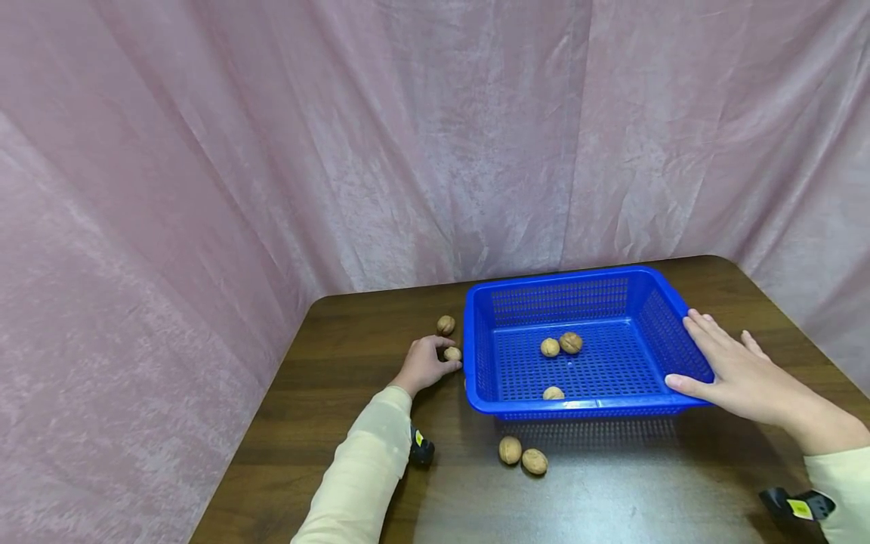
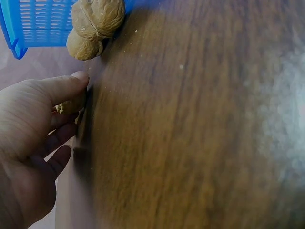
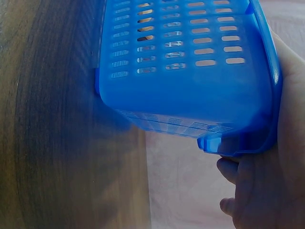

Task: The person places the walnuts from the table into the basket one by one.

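Left of the blue plastic basket, my left hand pinches a walnut between thumb and fingers at the tabletop. The left wrist view shows this walnut partly covered by the thumb. Another walnut lies just beyond that hand. My right hand rests on the basket's right rim with its fingers straight and the thumb along the front corner. Inside the basket are two walnuts side by side and a third walnut, half hidden by the front rim.
Two walnuts lie on the brown wooden table in front of the basket. A sliver of one more shows by the basket's left side. Pink curtains hang behind and left of the table.
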A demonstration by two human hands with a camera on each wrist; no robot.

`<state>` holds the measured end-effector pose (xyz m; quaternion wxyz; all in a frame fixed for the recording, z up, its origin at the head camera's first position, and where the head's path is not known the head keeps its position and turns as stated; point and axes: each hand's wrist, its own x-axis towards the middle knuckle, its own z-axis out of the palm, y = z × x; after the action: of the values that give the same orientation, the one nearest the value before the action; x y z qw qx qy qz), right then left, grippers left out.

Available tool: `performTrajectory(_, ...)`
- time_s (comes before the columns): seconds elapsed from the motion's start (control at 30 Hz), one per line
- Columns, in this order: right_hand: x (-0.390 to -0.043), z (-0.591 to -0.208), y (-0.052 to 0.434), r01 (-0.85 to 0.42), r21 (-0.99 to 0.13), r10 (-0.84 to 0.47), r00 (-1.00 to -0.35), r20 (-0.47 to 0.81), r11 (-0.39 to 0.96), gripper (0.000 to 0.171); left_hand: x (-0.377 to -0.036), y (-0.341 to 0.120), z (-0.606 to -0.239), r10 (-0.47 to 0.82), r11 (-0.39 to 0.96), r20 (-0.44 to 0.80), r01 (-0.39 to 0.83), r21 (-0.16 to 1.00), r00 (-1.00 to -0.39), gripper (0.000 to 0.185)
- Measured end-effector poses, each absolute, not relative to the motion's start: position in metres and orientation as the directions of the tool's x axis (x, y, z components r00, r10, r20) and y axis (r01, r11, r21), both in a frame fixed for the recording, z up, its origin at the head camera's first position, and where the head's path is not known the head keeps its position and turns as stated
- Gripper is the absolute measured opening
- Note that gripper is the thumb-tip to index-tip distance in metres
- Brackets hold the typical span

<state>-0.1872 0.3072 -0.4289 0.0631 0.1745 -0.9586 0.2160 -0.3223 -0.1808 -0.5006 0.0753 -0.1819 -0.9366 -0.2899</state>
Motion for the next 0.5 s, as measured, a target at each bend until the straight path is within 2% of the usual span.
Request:
performTrajectory(0.23, -0.186, -0.428, 0.306, -0.364, -0.391, -0.309, -0.930, 0.196, 0.845, 0.097, -0.319, -0.187, -0.497, 0.296, 0.769, 0.239, 0.379, 0.514, -0.925, 0.041)
performTrajectory(0.5, -0.186, -0.426, 0.306, -0.368, -0.386, -0.312, -0.929, 0.200, 0.846, 0.097, -0.309, -0.192, -0.463, 0.291, 0.730, 0.245, 0.380, 0.569, -0.925, 0.041)
